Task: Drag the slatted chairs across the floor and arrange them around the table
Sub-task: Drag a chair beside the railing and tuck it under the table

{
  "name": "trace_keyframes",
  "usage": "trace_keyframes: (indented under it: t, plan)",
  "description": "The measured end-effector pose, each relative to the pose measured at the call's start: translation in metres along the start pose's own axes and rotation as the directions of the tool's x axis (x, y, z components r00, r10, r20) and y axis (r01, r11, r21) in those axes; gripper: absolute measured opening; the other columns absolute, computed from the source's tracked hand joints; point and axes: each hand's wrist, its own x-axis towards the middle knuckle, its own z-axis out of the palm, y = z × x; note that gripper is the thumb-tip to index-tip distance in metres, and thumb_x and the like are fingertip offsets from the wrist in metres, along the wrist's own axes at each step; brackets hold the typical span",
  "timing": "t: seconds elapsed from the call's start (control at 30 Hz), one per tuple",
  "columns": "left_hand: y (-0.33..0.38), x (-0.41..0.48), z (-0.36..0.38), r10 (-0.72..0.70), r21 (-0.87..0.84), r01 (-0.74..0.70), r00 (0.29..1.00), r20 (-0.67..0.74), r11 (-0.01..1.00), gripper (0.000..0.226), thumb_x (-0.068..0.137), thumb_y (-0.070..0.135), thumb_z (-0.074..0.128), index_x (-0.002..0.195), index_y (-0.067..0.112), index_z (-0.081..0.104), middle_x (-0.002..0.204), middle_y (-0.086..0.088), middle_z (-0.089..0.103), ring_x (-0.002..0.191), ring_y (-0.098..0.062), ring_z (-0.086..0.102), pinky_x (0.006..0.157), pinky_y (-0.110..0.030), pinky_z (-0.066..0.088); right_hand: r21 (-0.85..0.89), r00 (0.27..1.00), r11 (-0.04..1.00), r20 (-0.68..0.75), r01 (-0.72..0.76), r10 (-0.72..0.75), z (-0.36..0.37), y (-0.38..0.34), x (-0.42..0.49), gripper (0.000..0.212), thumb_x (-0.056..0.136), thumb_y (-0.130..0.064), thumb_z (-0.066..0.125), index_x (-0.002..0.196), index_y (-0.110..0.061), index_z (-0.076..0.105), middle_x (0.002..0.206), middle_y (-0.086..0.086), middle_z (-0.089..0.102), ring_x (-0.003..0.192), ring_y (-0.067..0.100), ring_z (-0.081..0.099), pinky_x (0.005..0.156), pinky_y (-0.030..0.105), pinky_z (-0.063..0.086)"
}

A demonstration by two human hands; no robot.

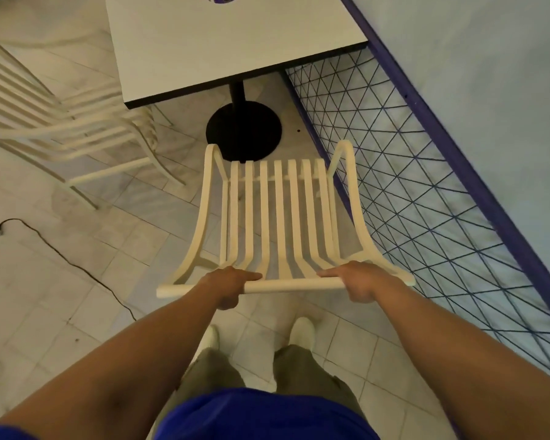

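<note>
Gripping the top rail (292, 285) of the slatted chair (280, 214) from behind, I look down through the head view and see my left hand (231, 282) and right hand (362, 281) each curled round that rail, set well apart, with a finger of each lying along it toward the middle. The chair stands on the tiled floor (115, 312) straight ahead of my feet, its seat facing the table (223, 42). Its front edge is near the black pedestal base (243, 128) and not yet under the tabletop; I cannot tell whether any leg is off the floor. The right armrest runs just beside the blue wire mesh panel (410, 173), and that is my main worry: I judge that a push angled slightly right could hook the arm or a leg in the wires. Driving straight on could knock the front legs into the pedestal base before the seat tucks in. A second chair (61, 122) already sits at the table's left side, so swinging left to correct could clip it. Further left a dark cable (61, 257) trails across the tiles and could snag a dragged leg, as could the grout lines.
</note>
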Motion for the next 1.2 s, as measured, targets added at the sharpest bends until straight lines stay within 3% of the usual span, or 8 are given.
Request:
trace_keyframes:
  t: [0.37, 0.53, 0.63, 0.8, 0.93, 1.2]
  plan:
    - [0.031, 0.011, 0.001, -0.016, -0.034, 0.016, 1.0, 0.007, 0.999, 0.081, 0.094, 0.006, 0.063, 0.153, 0.05, 0.03, 0.134, -0.001, 0.057, 0.114, -0.026, 0.059, 0.1, -0.049, 0.052, -0.05, 0.999, 0.998, 0.012, -0.046, 0.046, -0.01, 0.03, -0.005, 0.087, 0.092, -0.002, 0.057, 0.151, -0.056, 0.024, 0.126, 0.005, 0.058, 0.095, 0.021, 0.057, 0.074, 0.031, 0.044]
    - [0.028, 0.013, 0.001, 0.016, -0.054, -0.015, 1.0, 0.007, 0.998, 0.08, 0.092, 0.008, 0.066, 0.151, 0.049, 0.033, 0.134, 0.001, 0.057, 0.115, -0.025, 0.059, 0.1, -0.051, 0.051, 0.044, 0.998, 0.998, -0.025, -0.052, 0.053, -0.006, 0.031, -0.003, 0.081, 0.09, -0.014, 0.062, 0.152, -0.053, 0.026, 0.133, 0.003, 0.058, 0.101, 0.02, 0.06, 0.079, 0.031, 0.05]
    - [0.027, 0.014, 0.002, 0.027, -0.062, -0.026, 1.0, 0.016, 0.998, 0.081, 0.091, 0.007, 0.066, 0.152, 0.048, 0.032, 0.135, 0.001, 0.056, 0.114, -0.025, 0.059, 0.099, -0.05, 0.052, 0.083, 0.998, 0.995, -0.022, -0.052, 0.054, -0.001, 0.031, 0.002, 0.077, 0.088, -0.02, 0.063, 0.151, -0.051, 0.031, 0.129, 0.002, 0.06, 0.094, 0.017, 0.058, 0.079, 0.03, 0.049]
    - [0.03, 0.013, 0.002, 0.004, -0.073, -0.001, 0.999, 0.036, 0.997, 0.083, 0.09, 0.006, 0.068, 0.151, 0.049, 0.033, 0.135, 0.002, 0.057, 0.114, -0.024, 0.059, 0.101, -0.051, 0.051, 0.046, 0.998, 0.997, -0.038, -0.054, 0.055, 0.001, 0.031, 0.005, 0.078, 0.091, -0.009, 0.061, 0.148, -0.055, 0.033, 0.124, 0.0, 0.06, 0.09, 0.016, 0.056, 0.076, 0.031, 0.049]
    - [0.036, 0.012, 0.002, -0.019, -0.097, 0.024, 0.999, 0.046, 0.995, 0.081, 0.092, 0.007, 0.066, 0.152, 0.049, 0.032, 0.135, 0.003, 0.057, 0.114, -0.023, 0.059, 0.102, -0.048, 0.051, 0.039, 1.0, 0.999, -0.021, -0.008, 0.009, 0.001, 0.039, 0.008, 0.078, 0.092, -0.009, 0.059, 0.149, -0.056, 0.032, 0.125, -0.001, 0.06, 0.097, 0.018, 0.06, 0.087, 0.037, 0.055]
    - [0.092, 0.022, 0.001, -0.085, -0.163, 0.085, 0.996, 0.01, 0.983, 0.082, 0.093, 0.005, 0.065, 0.154, 0.047, 0.03, 0.138, 0.001, 0.054, 0.116, -0.021, 0.058, 0.101, -0.038, 0.05, -0.064, 0.997, 0.995, 0.019, 0.075, -0.074, -0.019, 0.092, 0.003, 0.076, 0.093, -0.007, 0.055, 0.152, -0.05, 0.031, 0.127, 0.004, 0.056, 0.102, 0.023, 0.059, 0.08, 0.033, 0.049]
